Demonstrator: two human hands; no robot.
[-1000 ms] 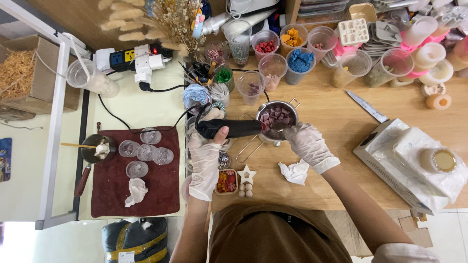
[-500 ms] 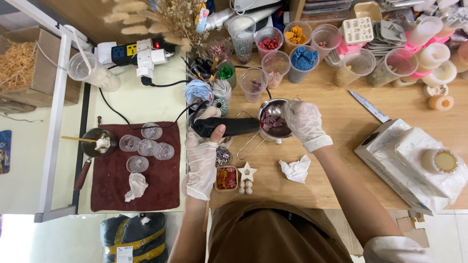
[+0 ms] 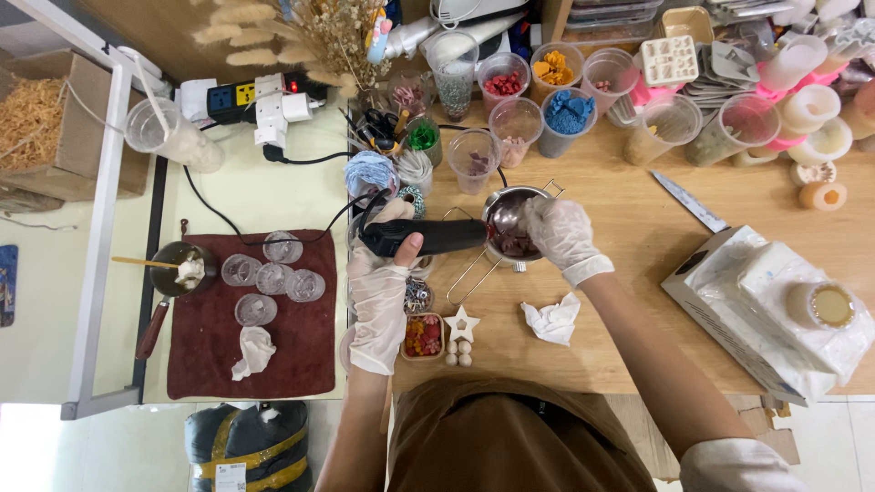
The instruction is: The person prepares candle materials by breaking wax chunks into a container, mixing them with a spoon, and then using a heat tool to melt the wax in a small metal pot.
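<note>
Bright, even light; wide-angle edge distortion.

Gloved hands (image 3: pixel 383 273) at metal pot (image 3: pixel 510 223).

A wooden table (image 3: pixel 638 301) carries plastic cups (image 3: pixel 515 123), a knife (image 3: pixel 689 201), a crumpled tissue (image 3: pixel 552 320), a star shape (image 3: pixel 461 323) and a wrapped box (image 3: pixel 775 310).

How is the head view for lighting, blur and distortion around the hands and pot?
Head view: bright and even, with soft shadows only; left hand, right hand and pot sharp enough, no obvious motion blur; slight wide-angle bending towards the edges; floor strip at lower left blown out white.
</note>
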